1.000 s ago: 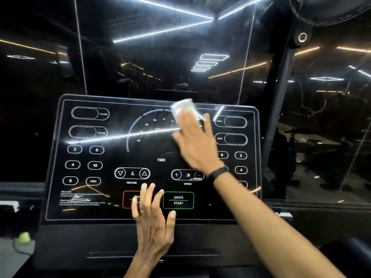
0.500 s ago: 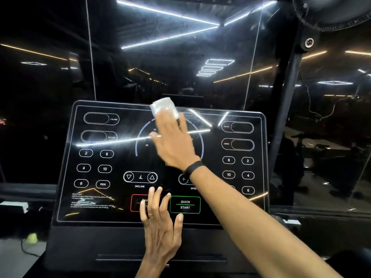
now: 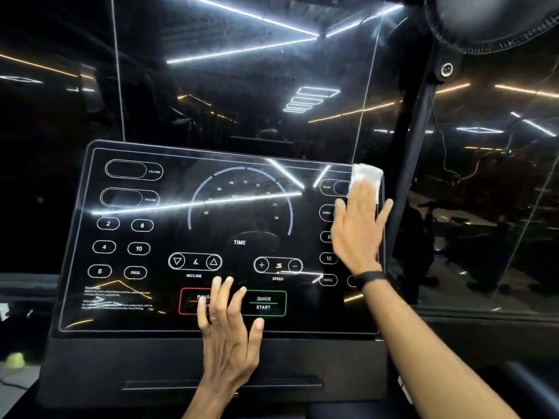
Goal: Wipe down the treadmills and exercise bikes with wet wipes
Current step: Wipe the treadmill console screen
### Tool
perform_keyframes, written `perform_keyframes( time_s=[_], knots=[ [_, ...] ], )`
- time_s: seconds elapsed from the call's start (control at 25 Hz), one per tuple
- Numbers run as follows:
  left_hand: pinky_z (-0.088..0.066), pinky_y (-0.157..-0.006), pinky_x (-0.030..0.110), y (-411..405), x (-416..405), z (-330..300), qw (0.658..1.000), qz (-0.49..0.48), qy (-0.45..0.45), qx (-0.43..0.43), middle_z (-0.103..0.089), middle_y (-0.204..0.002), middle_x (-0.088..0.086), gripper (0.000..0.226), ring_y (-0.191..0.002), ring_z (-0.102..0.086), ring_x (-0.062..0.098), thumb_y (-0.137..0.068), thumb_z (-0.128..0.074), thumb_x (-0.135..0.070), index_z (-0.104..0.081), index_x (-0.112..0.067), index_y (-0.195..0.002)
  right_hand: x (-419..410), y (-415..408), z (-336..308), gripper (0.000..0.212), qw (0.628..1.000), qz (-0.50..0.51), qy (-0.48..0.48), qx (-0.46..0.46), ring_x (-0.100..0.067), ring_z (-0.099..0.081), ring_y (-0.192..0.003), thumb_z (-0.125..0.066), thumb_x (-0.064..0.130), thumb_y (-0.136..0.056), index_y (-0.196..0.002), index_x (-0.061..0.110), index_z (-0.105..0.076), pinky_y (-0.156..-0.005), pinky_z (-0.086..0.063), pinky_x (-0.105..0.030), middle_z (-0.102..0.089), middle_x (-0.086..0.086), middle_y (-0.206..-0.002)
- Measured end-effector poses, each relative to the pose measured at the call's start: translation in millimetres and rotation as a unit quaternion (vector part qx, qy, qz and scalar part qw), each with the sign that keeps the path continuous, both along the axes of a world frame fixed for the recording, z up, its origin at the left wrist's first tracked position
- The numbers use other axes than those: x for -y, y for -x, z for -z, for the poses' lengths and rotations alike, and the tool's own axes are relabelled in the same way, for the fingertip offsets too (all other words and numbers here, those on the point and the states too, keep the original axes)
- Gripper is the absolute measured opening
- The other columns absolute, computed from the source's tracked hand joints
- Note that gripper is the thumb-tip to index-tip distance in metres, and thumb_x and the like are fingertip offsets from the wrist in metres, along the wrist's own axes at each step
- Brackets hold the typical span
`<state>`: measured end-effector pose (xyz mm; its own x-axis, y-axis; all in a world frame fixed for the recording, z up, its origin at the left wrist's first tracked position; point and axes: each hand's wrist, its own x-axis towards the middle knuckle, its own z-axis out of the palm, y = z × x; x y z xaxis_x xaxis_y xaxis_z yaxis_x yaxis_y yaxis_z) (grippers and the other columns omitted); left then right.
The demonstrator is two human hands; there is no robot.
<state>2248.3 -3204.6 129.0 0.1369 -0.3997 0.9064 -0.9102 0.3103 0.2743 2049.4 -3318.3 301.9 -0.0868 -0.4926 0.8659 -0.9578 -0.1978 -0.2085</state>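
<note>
A glossy black treadmill console (image 3: 151,313) with white printed buttons fills the middle of the head view. My right hand (image 3: 357,234) lies flat with straight fingers at the panel's upper right corner and presses a folded white wet wipe (image 3: 366,176) against the glass. The wipe sticks out above my fingertips, next to the panel's right edge. My left hand (image 3: 227,334) rests with spread, straight fingers on the panel's lower middle, covering part of the red pause button beside the green quick start button (image 3: 263,303).
A dark upright post (image 3: 414,176) stands just right of the console, under a round black fan (image 3: 496,22) at the top right. Dark glass behind reflects ceiling lights. A yellow-green ball (image 3: 13,359) lies on the floor at the lower left.
My right hand has swept the wipe from the top middle of the panel to its upper right corner. My left hand has stayed on the lower middle.
</note>
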Motion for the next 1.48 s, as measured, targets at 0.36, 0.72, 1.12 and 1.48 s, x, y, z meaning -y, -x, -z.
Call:
perform_keyframes(
  time_s=[0.36, 0.72, 1.12, 1.48],
  knots=[
    [-0.009, -0.119, 0.054, -3.5, -0.3, 0.0, 1.0, 0.008, 0.001, -0.009, -0.036, -0.15, 0.018, 0.054, -0.151, -0.018, 0.029, -0.088, -0.044, -0.035, -0.043, -0.006, -0.134, -24.6, -19.2, 20.2, 0.046, 0.983, -0.158, 0.079, -0.041, -0.019, -0.05, -0.094, -0.055, -0.012, -0.07, -0.107, 0.012, -0.067, -0.094, -0.025, -0.037, -0.061, -0.004, -0.102],
    [-0.011, -0.118, 0.056, -2.3, -0.5, 1.3, 1.0, 0.014, -0.004, -0.009, -0.036, -0.15, 0.017, 0.052, -0.15, -0.021, 0.032, -0.093, -0.039, -0.04, -0.043, -0.007, -0.134, -27.1, 11.5, 9.4, 0.028, 0.982, -0.185, -0.036, 0.013, -0.021, -0.058, -0.088, -0.073, 0.018, -0.085, -0.112, 0.017, -0.067, -0.085, -0.021, -0.032, -0.06, 0.008, -0.084],
    [-0.013, -0.118, 0.057, -2.6, -1.1, 0.6, 1.0, 0.014, -0.006, -0.011, -0.036, -0.15, 0.017, 0.051, -0.149, -0.023, 0.033, -0.09, -0.043, -0.036, -0.044, -0.007, -0.132, -25.6, 35.7, -61.7, 0.013, 0.96, -0.171, 0.197, 0.102, -0.029, -0.059, -0.095, -0.063, -0.001, -0.078, -0.086, 0.007, -0.058, -0.083, -0.044, -0.039, -0.064, -0.011, -0.097],
    [-0.013, -0.118, 0.056, -2.4, 0.8, 0.5, 1.0, 0.011, 0.0, -0.009, -0.037, -0.149, 0.019, 0.05, -0.149, -0.023, 0.032, -0.089, -0.044, -0.037, -0.045, -0.007, -0.13, -35.5, 14.9, 11.7, 0.017, 0.968, -0.222, 0.096, 0.07, -0.031, -0.059, -0.074, -0.059, -0.003, -0.082, -0.091, 0.012, -0.058, -0.069, -0.046, -0.044, -0.065, -0.005, -0.086]
  ],
)
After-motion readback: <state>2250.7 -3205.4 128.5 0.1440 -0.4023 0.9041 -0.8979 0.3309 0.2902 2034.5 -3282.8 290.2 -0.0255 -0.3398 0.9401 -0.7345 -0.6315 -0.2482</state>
